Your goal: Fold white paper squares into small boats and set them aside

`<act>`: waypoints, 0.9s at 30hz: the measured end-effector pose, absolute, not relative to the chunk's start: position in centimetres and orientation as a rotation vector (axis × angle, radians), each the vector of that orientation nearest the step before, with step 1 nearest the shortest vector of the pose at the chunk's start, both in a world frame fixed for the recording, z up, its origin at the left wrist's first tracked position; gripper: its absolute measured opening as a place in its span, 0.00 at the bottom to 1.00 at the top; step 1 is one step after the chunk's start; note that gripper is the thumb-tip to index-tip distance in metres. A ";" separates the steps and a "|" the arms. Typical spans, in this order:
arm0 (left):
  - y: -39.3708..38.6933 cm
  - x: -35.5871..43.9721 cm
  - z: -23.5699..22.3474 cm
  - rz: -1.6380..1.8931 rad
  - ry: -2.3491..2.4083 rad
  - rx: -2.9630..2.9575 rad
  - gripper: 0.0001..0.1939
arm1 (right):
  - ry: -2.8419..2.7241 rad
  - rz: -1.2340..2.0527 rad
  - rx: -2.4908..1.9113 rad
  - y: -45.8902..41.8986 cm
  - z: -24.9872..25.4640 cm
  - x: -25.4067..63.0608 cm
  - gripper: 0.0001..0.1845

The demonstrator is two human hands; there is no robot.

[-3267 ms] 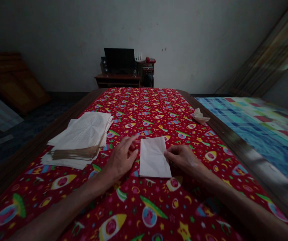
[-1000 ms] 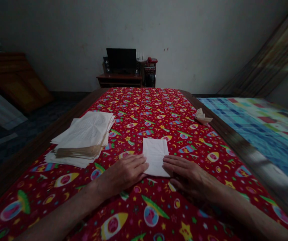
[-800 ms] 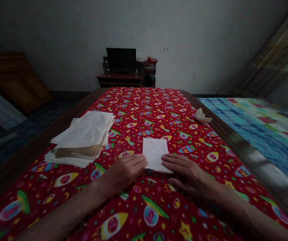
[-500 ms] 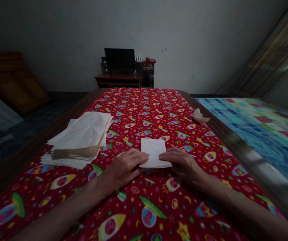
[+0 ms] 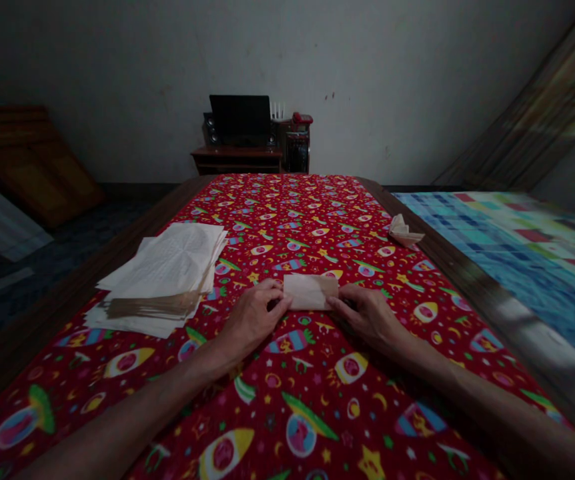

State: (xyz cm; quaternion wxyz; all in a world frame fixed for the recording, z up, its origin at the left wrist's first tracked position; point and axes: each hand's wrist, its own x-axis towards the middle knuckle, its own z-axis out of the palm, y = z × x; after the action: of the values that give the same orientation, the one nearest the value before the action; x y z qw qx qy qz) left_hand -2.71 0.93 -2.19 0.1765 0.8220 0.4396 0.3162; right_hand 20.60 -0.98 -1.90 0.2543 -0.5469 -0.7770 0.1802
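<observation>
The white paper [image 5: 307,292] has just been doubled over toward its far side, so what was a taller rectangle is now a low, wide strip, with a tan patch showing at its right end. The fold looks made, though whether it is firmly creased I cannot tell. The strip lies on the red cloth [image 5: 297,363] in front of the person, between the two hands. The left hand [image 5: 253,312] grasps its left end between thumb and fingers, and the right hand [image 5: 373,319] grasps its right end in the same way.

A loose stack of papers [image 5: 167,263] sits well to the left, and a small folded shape [image 5: 403,233] rests near the right edge of the cloth.

The top sheet of the stack carries a faint round pattern with what looks like fine print, too dim to read. No brand or label can be read on the black screen [image 5: 240,117] or elsewhere
</observation>
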 end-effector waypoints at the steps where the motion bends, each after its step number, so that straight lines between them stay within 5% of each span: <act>1: 1.0 -2.6 -2.1 0.896 1.282 2.332 0.13 | -2.119 0.445 -1.504 -0.9 -1.8 20.5 0.17; 10: 1.0 -1.9 -1.9 0.774 1.508 2.395 0.12 | -2.243 0.107 -1.683 -0.9 -2.0 20.7 0.19; 27: 0.9 -1.6 -1.6 0.663 1.607 2.452 0.13 | -2.109 0.180 -1.704 -1.2 -2.6 20.6 0.16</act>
State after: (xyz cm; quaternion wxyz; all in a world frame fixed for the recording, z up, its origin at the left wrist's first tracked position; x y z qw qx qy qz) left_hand -1.64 0.92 -1.61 0.0677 0.8139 0.5335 0.2199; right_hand 20.60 -1.20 -2.55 0.2105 -0.6130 -0.7588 0.0649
